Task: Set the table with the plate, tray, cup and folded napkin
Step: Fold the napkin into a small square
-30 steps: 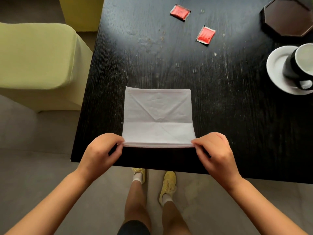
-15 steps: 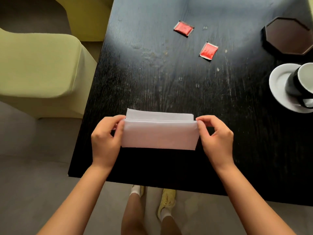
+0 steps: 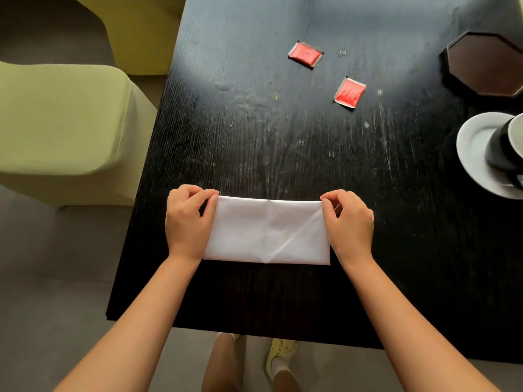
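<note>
On table: left hand, right hand pinch folded napkin far corners.

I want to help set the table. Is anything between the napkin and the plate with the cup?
Nothing visible. The folded napkin, pinched by both hands, and the plate holding the cup have only bare table between them. The red packets lie farther back.

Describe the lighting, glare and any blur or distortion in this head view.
Head view: daylight glare washes the far table pale, showing smears; the napkin and both hands are sharp; the cup and plate at the right edge look slightly soft and cropped; wide-angle bending curves the table edges.
</note>
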The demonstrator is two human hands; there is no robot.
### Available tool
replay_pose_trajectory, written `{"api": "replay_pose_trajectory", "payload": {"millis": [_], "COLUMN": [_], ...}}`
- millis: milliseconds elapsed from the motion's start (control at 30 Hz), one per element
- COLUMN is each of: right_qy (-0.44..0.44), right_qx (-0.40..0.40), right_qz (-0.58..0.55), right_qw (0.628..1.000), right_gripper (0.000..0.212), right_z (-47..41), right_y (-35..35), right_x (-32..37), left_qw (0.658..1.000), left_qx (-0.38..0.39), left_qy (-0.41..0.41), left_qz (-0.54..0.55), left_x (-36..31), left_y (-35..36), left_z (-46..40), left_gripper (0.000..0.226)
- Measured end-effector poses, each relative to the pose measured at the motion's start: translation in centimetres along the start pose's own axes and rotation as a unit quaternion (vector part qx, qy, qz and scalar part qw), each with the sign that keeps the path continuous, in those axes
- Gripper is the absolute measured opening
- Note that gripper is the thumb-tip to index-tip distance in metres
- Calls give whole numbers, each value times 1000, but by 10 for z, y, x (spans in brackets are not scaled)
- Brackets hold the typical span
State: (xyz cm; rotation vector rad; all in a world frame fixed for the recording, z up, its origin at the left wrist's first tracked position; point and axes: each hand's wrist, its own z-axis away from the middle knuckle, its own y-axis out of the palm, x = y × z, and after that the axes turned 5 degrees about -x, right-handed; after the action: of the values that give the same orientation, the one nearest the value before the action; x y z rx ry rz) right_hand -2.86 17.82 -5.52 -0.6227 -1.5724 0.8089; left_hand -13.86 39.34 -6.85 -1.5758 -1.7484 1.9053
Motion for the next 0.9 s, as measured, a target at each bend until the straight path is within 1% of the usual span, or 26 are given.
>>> {"api": "replay_pose_trajectory", "payload": {"millis": [67, 133, 167, 200, 233, 267, 300, 367, 467, 567, 700, 833, 900], "right_qy": [-2, -29, -61, -105, -151, -188, -212, -217, -189, -194, -217, -211, -202], "right_qx": [-11, -48, -58, -49, -22, 17, 55, 110, 150, 163, 171, 173, 172], "right_qz": [-10, 17, 45, 78, 111, 138, 162, 207, 252, 267, 260, 278, 288], "right_qw": [1000, 998, 995, 990, 982, 972, 962, 947, 937, 930, 925, 921, 920], "right_gripper": [12, 33, 43, 49, 53, 55, 56, 55, 55, 56, 61, 64, 63], "right_z": [2, 9, 15, 23, 32, 41, 50, 59, 58, 55, 48, 38, 33], "right_y": [1, 1, 1, 3, 6, 11, 17, 29, 38, 41, 36, 23, 16], "right_x": [-1, 0, 3, 7, 12, 16, 18, 21, 20, 13, 2, -14, -23], "left_qw": [1000, 1000, 997, 991, 981, 969, 960, 948, 937, 930, 922, 920, 923], "left_qx": [3, 5, 12, 29, 58, 94, 128, 174, 212, 225, 225, 225, 229], "left_qy": [-1, 30, 71, 124, 175, 212, 229, 224, 202, 212, 238, 224, 214], "left_qz": [2, -4, -16, -37, -60, -80, -97, -140, -191, -199, -206, -230, -222], "left_x": [0, -3, -7, -12, -19, -25, -30, -36, -33, -26, -8, 14, 22], "left_y": [0, -2, -2, -1, 1, 5, 10, 20, 29, 32, 25, 9, 3], "left_z": [1, 4, 9, 15, 24, 33, 42, 52, 52, 49, 41, 32, 31], "left_gripper": [21, 38, 45, 50, 53, 54, 55, 55, 56, 57, 65, 68, 68]}}
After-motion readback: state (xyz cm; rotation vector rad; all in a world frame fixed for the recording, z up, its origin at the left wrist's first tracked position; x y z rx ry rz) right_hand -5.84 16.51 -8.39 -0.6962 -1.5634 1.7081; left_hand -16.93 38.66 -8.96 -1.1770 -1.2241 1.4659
